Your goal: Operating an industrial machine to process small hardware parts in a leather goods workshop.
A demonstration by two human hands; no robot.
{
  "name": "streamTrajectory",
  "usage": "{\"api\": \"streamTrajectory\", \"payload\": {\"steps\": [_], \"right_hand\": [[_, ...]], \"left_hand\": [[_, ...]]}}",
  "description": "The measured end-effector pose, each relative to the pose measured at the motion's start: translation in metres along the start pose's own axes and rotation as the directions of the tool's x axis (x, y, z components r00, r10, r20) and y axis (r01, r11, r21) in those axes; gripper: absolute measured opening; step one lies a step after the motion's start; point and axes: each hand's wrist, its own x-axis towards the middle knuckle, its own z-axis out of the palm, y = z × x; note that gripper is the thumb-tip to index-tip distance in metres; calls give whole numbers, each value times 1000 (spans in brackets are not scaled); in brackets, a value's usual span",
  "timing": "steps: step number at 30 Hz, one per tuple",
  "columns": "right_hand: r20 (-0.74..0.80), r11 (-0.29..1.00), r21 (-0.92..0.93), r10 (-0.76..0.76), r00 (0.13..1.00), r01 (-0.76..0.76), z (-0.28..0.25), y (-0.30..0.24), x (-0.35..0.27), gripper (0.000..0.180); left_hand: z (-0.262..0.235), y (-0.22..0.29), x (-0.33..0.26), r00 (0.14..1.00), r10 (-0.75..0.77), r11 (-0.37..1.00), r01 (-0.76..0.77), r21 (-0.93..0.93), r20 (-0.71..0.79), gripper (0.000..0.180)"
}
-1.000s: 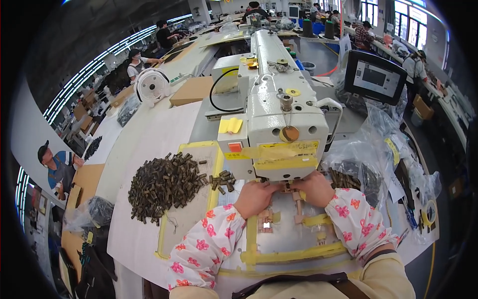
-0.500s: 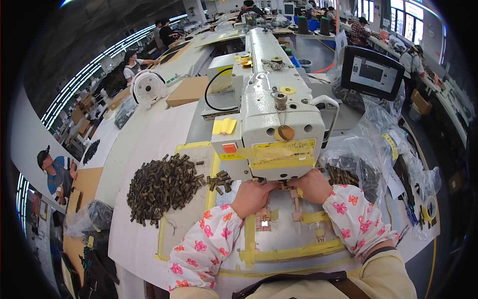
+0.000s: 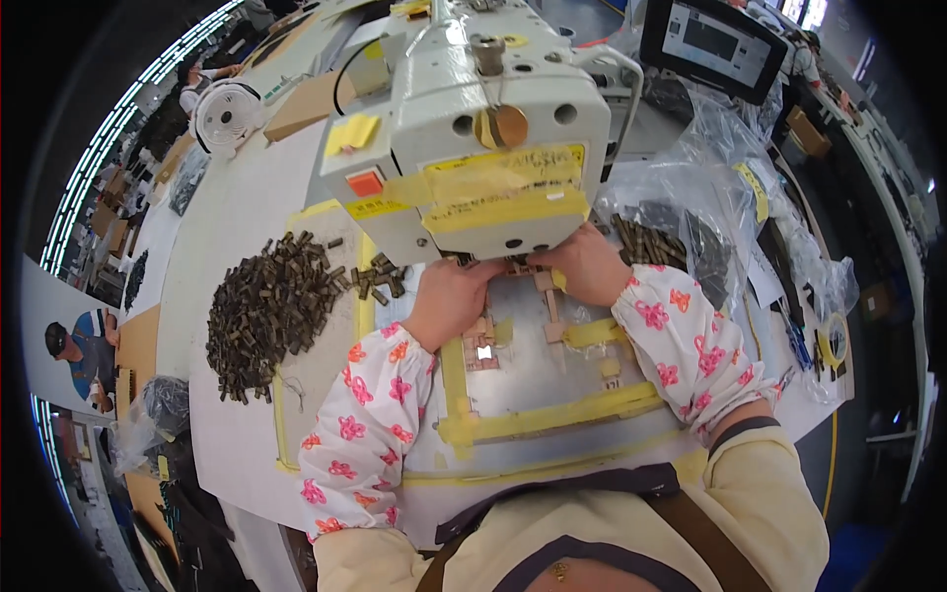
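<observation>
Both my hands reach in beneath the head of a large pale industrial sewing machine (image 3: 493,109). My left hand (image 3: 446,301) is closed, its thumb and finger drawn toward the needle area. Across from it, my right hand (image 3: 584,268) has its fingers bent together close under the head. Small brownish pieces show between the fingertips, but the machine head and the hands hide what is gripped. Below them lies a metal plate (image 3: 523,380) edged with yellow tape, with pinkish-brown blocks (image 3: 483,355) fixed to it.
To the left is a heap of short dark brown tabs (image 3: 266,316), with a few loose ones beside it. More brown pieces (image 3: 646,242) lie in clear plastic on the right. A control screen (image 3: 712,44), a white fan (image 3: 227,115) and a tape roll (image 3: 834,340) stand around.
The view has tilted downward and shifted, so the machine appears higher and more to the left. Both hands stay close together beneath the machine head.
</observation>
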Motion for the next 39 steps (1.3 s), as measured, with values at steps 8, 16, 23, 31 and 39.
{"api": "streamTrajectory", "payload": {"steps": [8,16,23,31,39], "right_hand": [[6,941,322,109,994,-106,-28,4,-1,24],[82,989,147,-1,997,-11,-53,14,-37,27],[279,992,44,-123,952,116,-51,17,-22,32],[320,957,201,139,937,-211,-54,17,-15,11],[4,973,210,93,996,-92,-21,-3,1,14]], "left_hand": [[-9,-1,-7,997,-51,997,47,-66,-57,23],[-44,-37,-56,910,-410,908,413,68,-58,16],[-30,-9,-28,991,-95,987,106,121,-90,21],[2,-3,-1,996,-81,997,80,21,24,18],[13,-12,-3,989,-5,1000,6,7,-148,11]]}}
